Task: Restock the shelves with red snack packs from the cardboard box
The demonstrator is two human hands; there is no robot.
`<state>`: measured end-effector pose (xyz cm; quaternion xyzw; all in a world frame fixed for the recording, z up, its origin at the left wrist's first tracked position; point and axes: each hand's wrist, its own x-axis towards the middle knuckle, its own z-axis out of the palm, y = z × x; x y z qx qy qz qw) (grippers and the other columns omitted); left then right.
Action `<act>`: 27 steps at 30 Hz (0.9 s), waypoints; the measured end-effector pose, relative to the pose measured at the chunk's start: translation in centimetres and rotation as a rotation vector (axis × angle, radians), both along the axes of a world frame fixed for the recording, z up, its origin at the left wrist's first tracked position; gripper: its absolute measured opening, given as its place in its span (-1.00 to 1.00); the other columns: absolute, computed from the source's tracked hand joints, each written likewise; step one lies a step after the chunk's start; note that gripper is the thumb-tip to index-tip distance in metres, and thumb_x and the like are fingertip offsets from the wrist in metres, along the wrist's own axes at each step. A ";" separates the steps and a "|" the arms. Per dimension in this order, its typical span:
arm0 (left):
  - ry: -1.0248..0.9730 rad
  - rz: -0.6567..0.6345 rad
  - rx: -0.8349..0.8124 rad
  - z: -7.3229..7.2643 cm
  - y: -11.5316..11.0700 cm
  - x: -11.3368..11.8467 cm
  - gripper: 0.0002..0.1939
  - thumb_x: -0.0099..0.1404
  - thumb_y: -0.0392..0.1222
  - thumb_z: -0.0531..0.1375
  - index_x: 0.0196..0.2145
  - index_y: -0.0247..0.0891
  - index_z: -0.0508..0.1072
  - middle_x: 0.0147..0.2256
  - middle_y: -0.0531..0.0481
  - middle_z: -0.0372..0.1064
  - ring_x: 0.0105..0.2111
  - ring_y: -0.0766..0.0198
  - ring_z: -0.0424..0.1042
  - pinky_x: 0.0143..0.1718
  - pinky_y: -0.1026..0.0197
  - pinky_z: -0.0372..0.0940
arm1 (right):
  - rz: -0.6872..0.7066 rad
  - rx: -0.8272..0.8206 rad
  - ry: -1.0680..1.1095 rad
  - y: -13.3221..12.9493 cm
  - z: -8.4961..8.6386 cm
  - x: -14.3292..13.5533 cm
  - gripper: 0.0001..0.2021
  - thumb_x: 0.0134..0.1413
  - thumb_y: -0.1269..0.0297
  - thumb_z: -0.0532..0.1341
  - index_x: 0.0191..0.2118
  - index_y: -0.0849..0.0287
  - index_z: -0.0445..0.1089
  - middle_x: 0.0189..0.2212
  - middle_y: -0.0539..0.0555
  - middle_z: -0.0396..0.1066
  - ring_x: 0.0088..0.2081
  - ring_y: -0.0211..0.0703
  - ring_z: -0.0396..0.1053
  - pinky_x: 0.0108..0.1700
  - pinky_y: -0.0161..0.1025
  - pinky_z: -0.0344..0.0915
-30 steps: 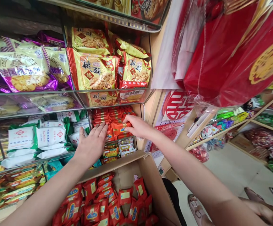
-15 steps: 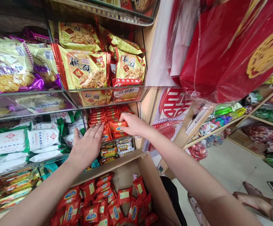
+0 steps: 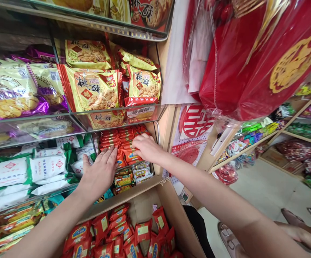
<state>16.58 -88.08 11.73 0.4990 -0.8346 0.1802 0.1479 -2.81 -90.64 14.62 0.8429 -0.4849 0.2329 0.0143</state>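
Note:
Small red snack packets (image 3: pixel 109 135) stand in close rows in a lower shelf compartment. My left hand (image 3: pixel 98 172) lies at the left front of these rows, fingers stretched out and thumb apart, fingertips touching the packets. At the right side, my right hand (image 3: pixel 147 147) has its fingers bent over a red-orange snack packet (image 3: pixel 130 156) at the front; its fingertips are partly hidden. Below both hands, an open cardboard box (image 3: pixel 168 200) holds many loose red packets (image 3: pixel 143 231) of similar look.
White-and-green packets (image 3: pixel 48 165) fill the compartment at left. Yellow walnut-cookie bags (image 3: pixel 96 89) sit on the glass-fronted shelf above. Red bags in clear plastic (image 3: pixel 233 71) hang at upper right. Another person's sandalled foot (image 3: pixel 227 238) is on the floor at right.
The view has tilted slightly upward, so the shelves appear lower. My right hand has moved further over the red packets' right side. My left hand stays almost in place.

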 end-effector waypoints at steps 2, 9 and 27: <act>0.018 -0.019 -0.010 0.3 0.0 -0.6 -0.50 0.29 -0.22 -0.19 0.18 -0.34 -0.01 0.16 -0.23 0.07 0.08 -0.10 0.14 -0.03 -0.54 -0.21 | -0.023 -0.058 0.061 -0.1 -0.3 0.1 -0.87 -0.02 0.29 0.24 -0.30 0.18 0.37 -0.21 0.06 0.35 -0.12 -0.06 0.16 -0.21 -0.20 0.08; -0.011 0.034 -0.090 0.9 -0.4 -3.3 -0.49 0.30 -0.13 -0.14 0.15 -0.42 0.04 0.16 -0.26 0.07 0.12 -0.11 0.04 -0.01 -0.52 -0.49 | 0.001 -0.106 0.189 0.6 -0.4 0.0 -0.65 -0.02 0.25 0.25 -0.09 0.23 0.27 -0.09 0.14 0.32 -0.05 -0.02 0.16 0.01 0.06 -0.01; 0.131 -0.178 -0.077 -0.1 5.1 -0.1 -0.61 0.25 -0.20 -0.01 0.04 -0.27 0.24 0.12 -0.27 0.13 0.15 -0.05 0.02 0.06 -0.26 -0.02 | 0.343 0.061 0.182 13.0 -3.6 3.0 -0.74 0.19 0.24 -0.03 -0.33 0.22 0.34 -0.41 0.09 0.36 -0.30 -0.15 0.29 -0.21 -0.21 0.22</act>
